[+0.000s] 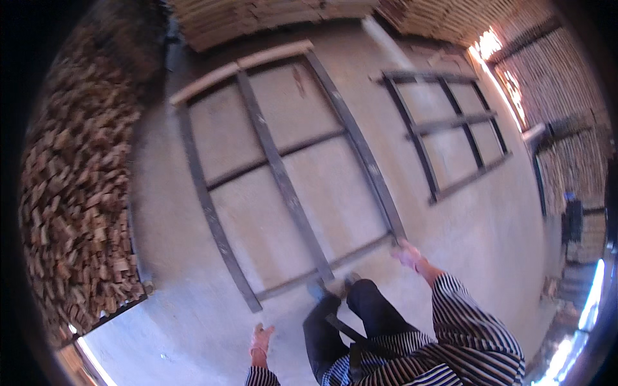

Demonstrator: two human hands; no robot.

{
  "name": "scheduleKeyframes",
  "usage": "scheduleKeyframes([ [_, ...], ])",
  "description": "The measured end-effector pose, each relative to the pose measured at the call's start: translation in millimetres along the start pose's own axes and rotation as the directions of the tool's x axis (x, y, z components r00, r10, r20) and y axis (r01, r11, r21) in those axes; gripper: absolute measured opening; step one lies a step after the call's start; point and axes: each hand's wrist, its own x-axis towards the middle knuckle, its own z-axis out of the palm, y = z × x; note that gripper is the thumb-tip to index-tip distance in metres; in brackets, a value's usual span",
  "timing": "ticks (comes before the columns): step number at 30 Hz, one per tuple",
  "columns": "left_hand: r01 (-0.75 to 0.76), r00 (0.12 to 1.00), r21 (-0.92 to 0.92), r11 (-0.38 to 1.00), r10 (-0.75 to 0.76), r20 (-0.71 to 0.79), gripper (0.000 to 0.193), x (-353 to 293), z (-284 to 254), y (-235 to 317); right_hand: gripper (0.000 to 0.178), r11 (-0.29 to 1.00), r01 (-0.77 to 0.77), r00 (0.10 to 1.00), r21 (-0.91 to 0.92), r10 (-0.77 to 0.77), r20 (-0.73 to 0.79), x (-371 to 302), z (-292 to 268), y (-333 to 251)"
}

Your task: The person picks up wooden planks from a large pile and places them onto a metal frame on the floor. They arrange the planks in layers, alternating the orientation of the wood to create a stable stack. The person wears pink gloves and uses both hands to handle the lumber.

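Note:
A large dark frame [275,154] of long bars and crosspieces lies on the floor in front of my feet. A pale wooden strip [277,54] runs across its far end in two pieces. My left hand [261,339] hangs a little short of the frame's near left corner, fingers apart and holding nothing. By the near right corner is my right hand [409,255], its fingers also apart. It is slightly blurred, and I cannot tell whether it touches the bar end. My shoes [317,289] are at the frame's near edge.
A smaller dark frame [444,122] lies on the concrete floor [412,222] to the right. Small wood pieces are heaped in a tall pile [80,212] along the left. Stacked slats [257,20] stand at the back. More slat stacks [576,167] line the right side.

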Motion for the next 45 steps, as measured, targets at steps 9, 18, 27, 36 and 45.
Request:
scheduleKeyframes([
  [9,0.281,0.931,-0.050,0.958,-0.285,-0.227,0.117,162,99,-59,0.099,0.932,-0.070,0.966,-0.355,-0.025,-0.257,167,17,81],
  [18,-0.024,0.810,-0.274,0.961,-0.142,-0.569,0.092,307,150,-111,0.112,0.991,0.013,0.904,-0.135,-0.069,-0.423,336,40,147],
  [27,-0.103,0.724,-0.263,0.959,-0.109,-0.681,0.077,362,163,-179,0.102,0.963,0.198,0.803,-0.184,-0.267,-0.532,349,35,205],
  [36,-0.189,0.808,-0.376,0.907,-0.074,-0.585,0.070,401,160,-194,0.086,0.925,0.317,0.704,-0.211,-0.378,-0.601,354,32,229],
  [45,0.051,0.714,-0.266,0.963,-0.221,-0.664,0.096,366,126,-210,0.077,0.843,0.511,0.686,-0.165,-0.516,-0.512,355,70,234],
])
